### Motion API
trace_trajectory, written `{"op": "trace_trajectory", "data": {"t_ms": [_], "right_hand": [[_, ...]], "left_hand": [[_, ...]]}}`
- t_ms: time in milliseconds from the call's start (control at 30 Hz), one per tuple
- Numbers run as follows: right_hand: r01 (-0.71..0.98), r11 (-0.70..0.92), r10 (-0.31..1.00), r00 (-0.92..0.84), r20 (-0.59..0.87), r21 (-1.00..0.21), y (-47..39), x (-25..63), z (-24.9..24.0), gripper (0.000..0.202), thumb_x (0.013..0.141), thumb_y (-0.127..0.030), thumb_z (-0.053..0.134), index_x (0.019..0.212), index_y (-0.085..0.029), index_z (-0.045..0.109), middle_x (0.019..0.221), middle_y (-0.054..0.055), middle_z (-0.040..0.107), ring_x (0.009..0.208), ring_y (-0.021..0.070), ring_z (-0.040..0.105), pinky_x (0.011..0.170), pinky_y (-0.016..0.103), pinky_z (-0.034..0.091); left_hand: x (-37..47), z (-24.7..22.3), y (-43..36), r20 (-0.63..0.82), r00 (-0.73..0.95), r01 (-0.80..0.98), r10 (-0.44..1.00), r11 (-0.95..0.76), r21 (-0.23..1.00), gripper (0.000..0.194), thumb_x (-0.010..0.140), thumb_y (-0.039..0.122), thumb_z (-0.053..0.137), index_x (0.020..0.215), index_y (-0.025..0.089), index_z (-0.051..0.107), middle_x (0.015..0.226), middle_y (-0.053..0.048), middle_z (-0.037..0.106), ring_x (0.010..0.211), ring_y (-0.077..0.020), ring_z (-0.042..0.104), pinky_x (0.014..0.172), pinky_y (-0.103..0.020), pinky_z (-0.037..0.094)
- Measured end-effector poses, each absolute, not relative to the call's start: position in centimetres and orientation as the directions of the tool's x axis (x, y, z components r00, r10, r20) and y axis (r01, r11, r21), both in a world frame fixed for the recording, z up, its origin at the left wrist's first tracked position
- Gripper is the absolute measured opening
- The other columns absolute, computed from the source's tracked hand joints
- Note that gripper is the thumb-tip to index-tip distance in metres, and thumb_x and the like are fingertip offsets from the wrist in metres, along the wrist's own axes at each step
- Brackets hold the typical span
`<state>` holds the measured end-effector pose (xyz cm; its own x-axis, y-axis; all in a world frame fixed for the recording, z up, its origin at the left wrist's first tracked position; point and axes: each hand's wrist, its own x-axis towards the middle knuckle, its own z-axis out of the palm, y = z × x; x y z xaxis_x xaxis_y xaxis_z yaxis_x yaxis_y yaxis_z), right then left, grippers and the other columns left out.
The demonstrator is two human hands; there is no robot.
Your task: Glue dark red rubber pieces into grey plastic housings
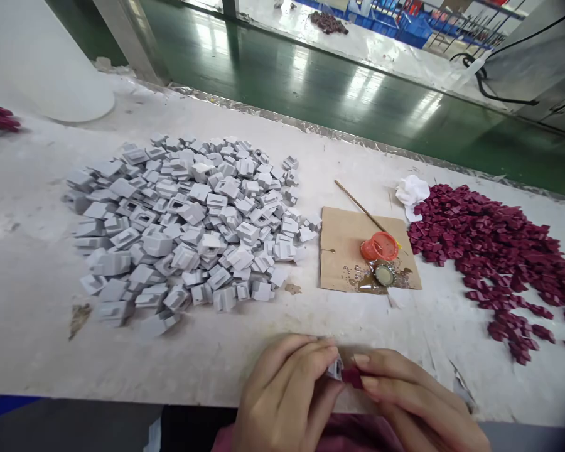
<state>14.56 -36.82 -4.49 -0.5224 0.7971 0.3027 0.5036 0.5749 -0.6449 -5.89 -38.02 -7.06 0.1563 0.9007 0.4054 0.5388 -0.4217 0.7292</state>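
Near the table's front edge, my left hand is closed around a small grey part, of which one end shows. My right hand pinches a small dark red piece between thumb and fingertips. The red piece is right up against the grey part's open end; whether it is inside cannot be made out. A large heap of grey parts lies to the left and beyond my hands. On the right is a spread heap of dark red pieces.
A cardboard sheet holds a red cup, a bottle cap in spilled liquid, and one end of a thin stick. White crumpled tissue touches the red heap. Behind runs a green belt; a white cylinder stands left.
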Motion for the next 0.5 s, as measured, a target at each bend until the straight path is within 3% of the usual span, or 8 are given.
{"op": "trace_trajectory", "data": {"t_ms": [200,300,400,500], "right_hand": [[0.512,0.612,0.764,-0.580,0.283,-0.602,-36.8,14.7,-4.5,0.055,0.072,0.004,0.067,0.121,-0.019,0.057,0.111,0.007,0.067,0.105,0.0199,0.064,0.089,0.027,0.059],[0.518,0.615,0.759,-0.592,0.271,-0.594,-37.1,14.3,-4.4,0.046,0.079,-0.008,0.068,0.122,-0.019,0.058,0.113,0.007,0.066,0.106,0.0203,0.064,0.089,0.028,0.059],[0.595,0.560,0.820,-0.496,0.285,-0.576,-38.0,13.6,-4.6,0.034,0.088,-0.027,0.063,0.122,-0.022,0.061,0.114,0.006,0.067,0.106,0.0216,0.064,0.086,0.031,0.060],[0.629,0.538,0.842,-0.431,0.324,-0.562,-38.7,12.8,-4.9,0.030,0.092,-0.031,0.057,0.120,-0.023,0.063,0.111,0.006,0.067,0.106,0.0216,0.063,0.084,0.031,0.060]], "left_hand": [[-5.9,-7.0,-37.9,0.398,0.157,0.512,0.904,-0.419,0.750,0.025,0.084,0.010,0.065,0.109,0.012,0.062,0.103,-0.006,0.073,0.101,-0.0160,0.064,0.091,-0.023,0.054],[-5.9,-6.9,-37.9,0.398,0.155,0.506,0.904,-0.419,0.754,0.022,0.085,0.011,0.065,0.106,0.012,0.063,0.102,-0.006,0.073,0.100,-0.0158,0.064,0.090,-0.023,0.055],[-5.8,-6.9,-37.9,0.408,0.162,0.501,0.899,-0.431,0.751,0.018,0.086,0.010,0.063,0.104,0.012,0.064,0.101,-0.006,0.074,0.099,-0.0157,0.065,0.089,-0.023,0.056],[-5.7,-7.0,-37.8,0.413,0.153,0.490,0.898,-0.432,0.758,0.018,0.087,0.007,0.061,0.103,0.012,0.064,0.102,-0.005,0.074,0.099,-0.0155,0.065,0.088,-0.023,0.056]]}}
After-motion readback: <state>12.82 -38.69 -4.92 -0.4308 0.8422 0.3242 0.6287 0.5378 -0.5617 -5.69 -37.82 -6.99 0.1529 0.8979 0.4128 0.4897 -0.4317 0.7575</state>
